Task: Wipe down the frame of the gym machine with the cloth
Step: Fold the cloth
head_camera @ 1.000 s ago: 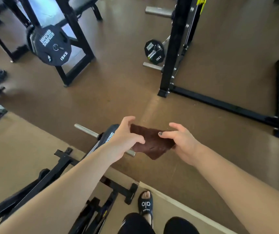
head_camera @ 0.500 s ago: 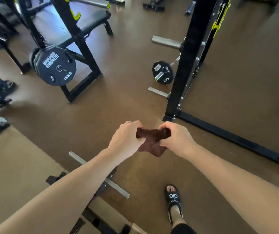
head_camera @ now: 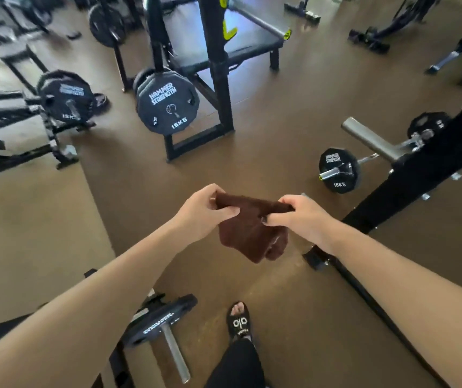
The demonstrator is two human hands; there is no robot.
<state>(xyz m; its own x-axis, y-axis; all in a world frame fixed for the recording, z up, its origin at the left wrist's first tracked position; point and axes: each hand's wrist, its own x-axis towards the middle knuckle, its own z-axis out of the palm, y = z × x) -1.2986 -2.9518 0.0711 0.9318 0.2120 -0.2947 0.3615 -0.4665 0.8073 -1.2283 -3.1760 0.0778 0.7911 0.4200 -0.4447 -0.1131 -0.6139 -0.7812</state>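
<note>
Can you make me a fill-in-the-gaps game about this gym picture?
1. Both hands, the left hand and the right hand, hold a brown ____.
2. The nearest big weight plate says ____ KG.
3. The small weight plate says ____ KG.
4. The sandal has the letters ____.

Missing words: cloth; 15; 10; alo

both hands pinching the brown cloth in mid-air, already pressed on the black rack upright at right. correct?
Not quite. The left hand and right hand do pinch the brown cloth in mid-air, but the head view shows it touching nothing: it hangs over the floor, apart from the black rack upright at right.
</note>
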